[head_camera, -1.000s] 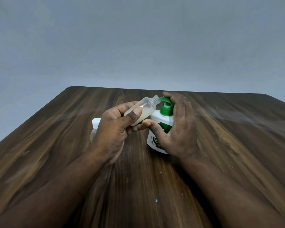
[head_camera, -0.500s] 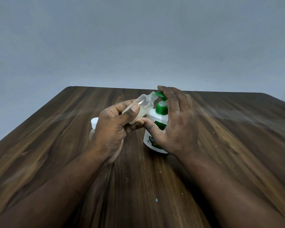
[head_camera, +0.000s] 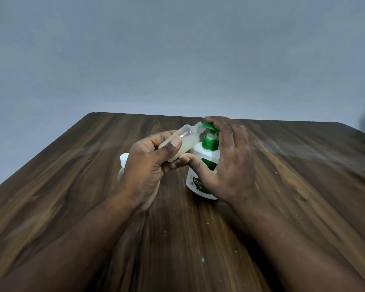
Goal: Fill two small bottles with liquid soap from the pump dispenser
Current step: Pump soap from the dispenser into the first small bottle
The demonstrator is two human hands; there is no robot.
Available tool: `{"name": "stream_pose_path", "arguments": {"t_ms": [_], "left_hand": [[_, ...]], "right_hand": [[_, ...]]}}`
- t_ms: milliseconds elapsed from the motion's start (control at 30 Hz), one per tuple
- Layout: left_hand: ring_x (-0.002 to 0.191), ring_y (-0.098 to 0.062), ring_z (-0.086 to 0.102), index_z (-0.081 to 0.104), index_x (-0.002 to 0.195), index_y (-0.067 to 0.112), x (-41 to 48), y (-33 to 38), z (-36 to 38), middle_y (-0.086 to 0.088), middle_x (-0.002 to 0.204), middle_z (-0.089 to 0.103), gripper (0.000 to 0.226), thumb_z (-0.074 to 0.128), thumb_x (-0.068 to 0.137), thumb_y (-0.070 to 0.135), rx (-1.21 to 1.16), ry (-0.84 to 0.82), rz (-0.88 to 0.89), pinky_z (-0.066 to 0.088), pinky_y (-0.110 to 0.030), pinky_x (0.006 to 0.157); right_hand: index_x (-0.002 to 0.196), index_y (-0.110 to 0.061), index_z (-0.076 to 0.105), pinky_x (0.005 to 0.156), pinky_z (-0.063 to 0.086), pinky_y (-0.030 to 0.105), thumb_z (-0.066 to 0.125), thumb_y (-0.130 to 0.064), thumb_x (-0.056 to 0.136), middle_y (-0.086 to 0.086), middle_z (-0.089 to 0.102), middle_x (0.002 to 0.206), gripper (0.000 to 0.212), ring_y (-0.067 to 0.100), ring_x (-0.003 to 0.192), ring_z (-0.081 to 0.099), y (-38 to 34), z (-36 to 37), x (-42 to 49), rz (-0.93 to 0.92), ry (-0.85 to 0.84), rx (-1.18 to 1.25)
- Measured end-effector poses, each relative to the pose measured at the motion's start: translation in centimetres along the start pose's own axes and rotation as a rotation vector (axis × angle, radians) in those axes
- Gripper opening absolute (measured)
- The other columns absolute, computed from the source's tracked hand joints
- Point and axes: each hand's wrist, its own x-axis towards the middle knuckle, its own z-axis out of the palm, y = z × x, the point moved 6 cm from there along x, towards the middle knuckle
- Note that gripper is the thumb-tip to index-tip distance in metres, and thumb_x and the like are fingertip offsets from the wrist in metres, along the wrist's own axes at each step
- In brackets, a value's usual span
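My left hand (head_camera: 148, 165) grips a small clear bottle (head_camera: 187, 142), tilted up to the right and partly filled with pale soap. Its open threaded mouth meets the green nozzle of the pump dispenser (head_camera: 198, 159), a white bottle with a green collar and label standing mid-table. My right hand (head_camera: 230, 165) lies over the dispenser: its fingers rest on the green pump head (head_camera: 208, 125) and its thumb lies against the dispenser's front. The pump head stands raised, its white stem showing. A second small bottle (head_camera: 124, 160) with a white cap stands behind my left hand, mostly hidden.
The dark wooden table (head_camera: 72, 186) has scattered crumbs and a tiny teal speck (head_camera: 203, 259) near its front. A plain grey wall rises behind the table's far edge.
The pump head has risen from its pressed-down position, and my right fingers rose with it. My left hand lifted the small bottle's mouth along with the nozzle.
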Motion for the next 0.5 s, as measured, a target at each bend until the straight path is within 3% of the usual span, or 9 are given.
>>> {"name": "stream_pose_path", "arguments": {"t_ms": [200,367,500], "left_hand": [[0.081,-0.013,0.074,0.069,0.125,-0.001,-0.04,-0.12,-0.15,-0.012,0.103,0.079,0.044,0.066,0.089,0.023,0.003,-0.002,0.0,0.058,-0.021,0.068],[0.076,-0.012,0.073,0.069,0.123,-0.001,-0.1,-0.47,-0.17,-0.012,0.099,0.079,0.042,0.065,0.088,0.023,-0.005,0.008,-0.023,0.057,-0.02,0.066],[0.082,-0.014,0.075,0.069,0.123,-0.002,-0.01,-0.31,-0.14,-0.012,0.103,0.079,0.045,0.066,0.087,0.025,-0.013,-0.001,-0.024,0.059,-0.022,0.069]], "right_hand": [[0.14,-0.006,0.057,0.099,0.05,0.047,0.073,-0.063,0.085,0.009,0.06,0.134,0.081,0.025,0.119,0.055,0.23,0.48,-0.48,0.019,0.004,0.017],[0.138,-0.005,0.058,0.099,0.05,0.043,0.073,-0.064,0.084,0.009,0.061,0.133,0.082,0.024,0.117,0.055,0.14,0.43,-0.83,0.018,0.015,0.04],[0.14,-0.007,0.056,0.097,0.05,0.041,0.07,-0.063,0.086,0.008,0.06,0.133,0.079,0.022,0.118,0.053,0.07,0.39,-0.37,0.015,-0.016,0.049]]}}
